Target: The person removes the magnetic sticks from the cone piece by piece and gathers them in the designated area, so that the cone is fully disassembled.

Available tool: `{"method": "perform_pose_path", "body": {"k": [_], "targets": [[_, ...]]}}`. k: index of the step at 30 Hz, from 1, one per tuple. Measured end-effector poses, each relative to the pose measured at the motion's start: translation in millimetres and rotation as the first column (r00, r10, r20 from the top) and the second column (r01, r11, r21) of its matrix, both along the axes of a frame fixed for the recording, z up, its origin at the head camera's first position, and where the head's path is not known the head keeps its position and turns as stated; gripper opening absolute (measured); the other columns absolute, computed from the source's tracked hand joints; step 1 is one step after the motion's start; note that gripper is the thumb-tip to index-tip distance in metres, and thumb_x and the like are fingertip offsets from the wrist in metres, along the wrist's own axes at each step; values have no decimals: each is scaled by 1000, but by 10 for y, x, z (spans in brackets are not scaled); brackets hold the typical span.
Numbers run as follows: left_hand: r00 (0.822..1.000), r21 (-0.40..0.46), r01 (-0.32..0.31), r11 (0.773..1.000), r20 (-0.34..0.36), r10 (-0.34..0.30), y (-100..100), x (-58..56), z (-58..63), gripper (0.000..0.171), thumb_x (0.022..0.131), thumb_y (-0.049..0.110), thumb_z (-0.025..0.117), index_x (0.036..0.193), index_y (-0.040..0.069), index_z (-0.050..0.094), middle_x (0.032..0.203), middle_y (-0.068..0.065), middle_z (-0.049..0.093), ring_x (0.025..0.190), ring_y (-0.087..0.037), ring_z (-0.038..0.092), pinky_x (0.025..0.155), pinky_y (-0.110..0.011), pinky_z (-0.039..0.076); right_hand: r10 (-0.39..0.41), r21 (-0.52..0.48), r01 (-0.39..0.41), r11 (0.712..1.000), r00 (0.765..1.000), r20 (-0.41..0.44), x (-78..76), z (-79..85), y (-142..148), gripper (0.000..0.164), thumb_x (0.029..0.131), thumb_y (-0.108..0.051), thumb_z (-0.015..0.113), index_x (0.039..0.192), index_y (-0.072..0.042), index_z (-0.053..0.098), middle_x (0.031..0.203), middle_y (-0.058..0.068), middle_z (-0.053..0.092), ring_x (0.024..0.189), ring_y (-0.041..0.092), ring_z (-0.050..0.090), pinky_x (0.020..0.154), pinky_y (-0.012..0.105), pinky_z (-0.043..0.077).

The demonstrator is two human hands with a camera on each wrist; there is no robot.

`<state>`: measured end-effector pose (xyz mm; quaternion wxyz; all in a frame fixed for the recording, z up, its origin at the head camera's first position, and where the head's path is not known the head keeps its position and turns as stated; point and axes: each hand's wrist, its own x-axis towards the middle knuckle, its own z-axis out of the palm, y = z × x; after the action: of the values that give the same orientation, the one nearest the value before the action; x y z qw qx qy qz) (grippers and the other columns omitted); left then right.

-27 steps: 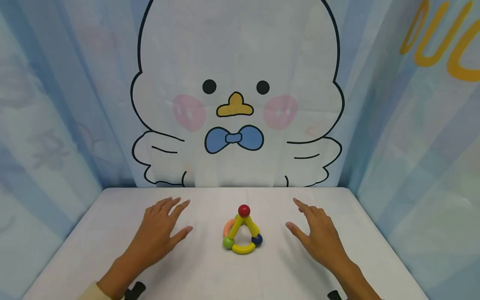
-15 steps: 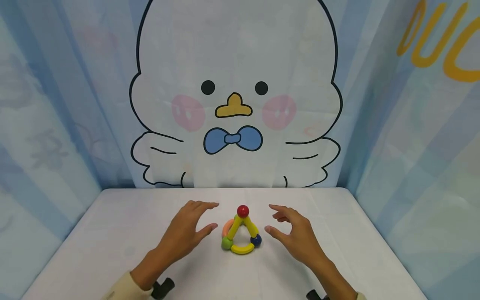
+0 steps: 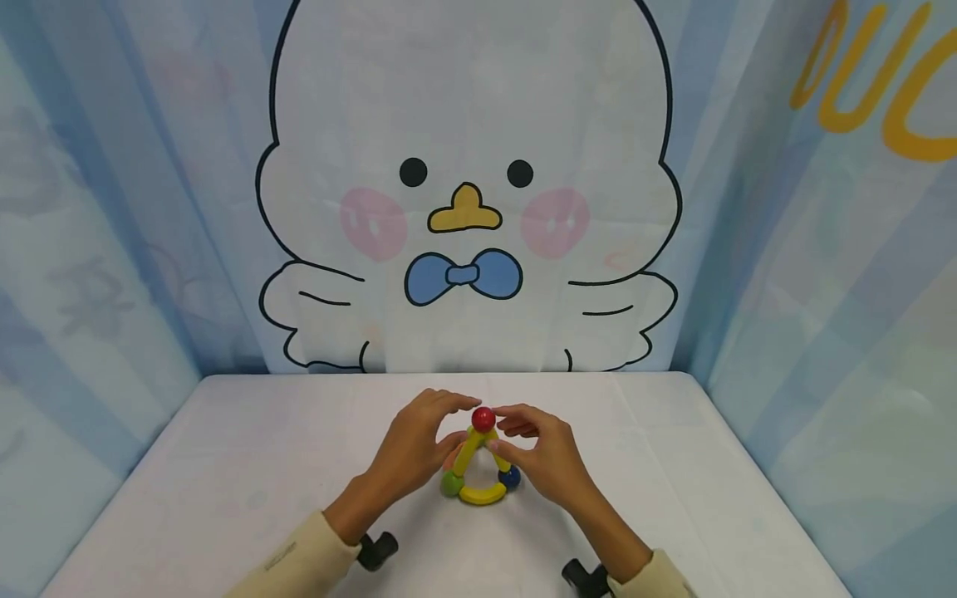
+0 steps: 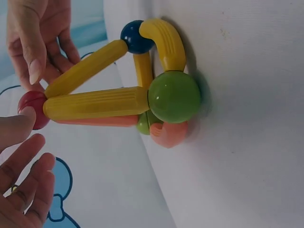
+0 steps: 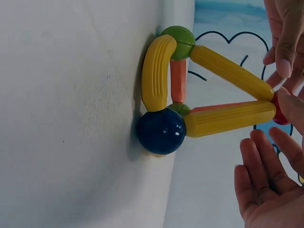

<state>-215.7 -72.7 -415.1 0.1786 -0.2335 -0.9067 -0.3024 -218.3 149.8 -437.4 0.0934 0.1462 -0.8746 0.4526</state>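
Note:
A toy pyramid of coloured rods and balls (image 3: 482,495) stands on the table, its red ball (image 3: 483,419) at the top. Yellow rods (image 4: 97,103) slope down to a green ball (image 4: 174,97) and a dark blue ball (image 5: 161,131); orange rods show behind. My left hand (image 3: 414,440) is at the upper left side, its thumb overlapping the red ball in the left wrist view. From the right, my right hand (image 3: 549,457) has its thumb and index finger right at the red ball. Both hands' fingers are loosely bent and spread, not closed round the toy.
The white tabletop (image 3: 247,465) stretches out around the toy. Behind it hangs a curtain with a cartoon duck (image 3: 467,332), and blue curtains (image 3: 97,291) close in both sides. Black wrist cameras (image 3: 377,551) sit near both cuffs.
Both hands have moved inward from either side, from well apart to close around the toy's red top ball. The toy has stayed in place.

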Motion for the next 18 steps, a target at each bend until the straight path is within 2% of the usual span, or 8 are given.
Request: {"method": "perform_pose_path", "body": {"k": [9,16,18], "targets": [[996,-58,42,997,-80,-47,89,-87,-3,46,86,10,89,128,23,74,115,6,75,106,-13,64,92,-31,61,30,-67,-26,997,998,57,-102,-39,-83,31,90,-19,87,119,-16,78,101,-3,77,94,14,71,96,41,62],[986,-182,71,981,-134,-96,103,-152,44,48,84,6,90,126,24,77,108,4,70,104,-13,61,90,-28,61,49,-76,-45,996,997,54,-153,-57,-94,30,90,-20,87,118,-14,79,100,-2,77,90,12,69,87,22,60],[983,-208,82,975,-144,-113,111,-168,54,46,83,5,91,122,24,78,106,4,68,102,-13,59,87,-28,61,52,-78,-47,996,997,62,-156,-56,-92,29,91,-20,86,118,-14,79,100,-2,77,90,12,70,86,20,59]]}}
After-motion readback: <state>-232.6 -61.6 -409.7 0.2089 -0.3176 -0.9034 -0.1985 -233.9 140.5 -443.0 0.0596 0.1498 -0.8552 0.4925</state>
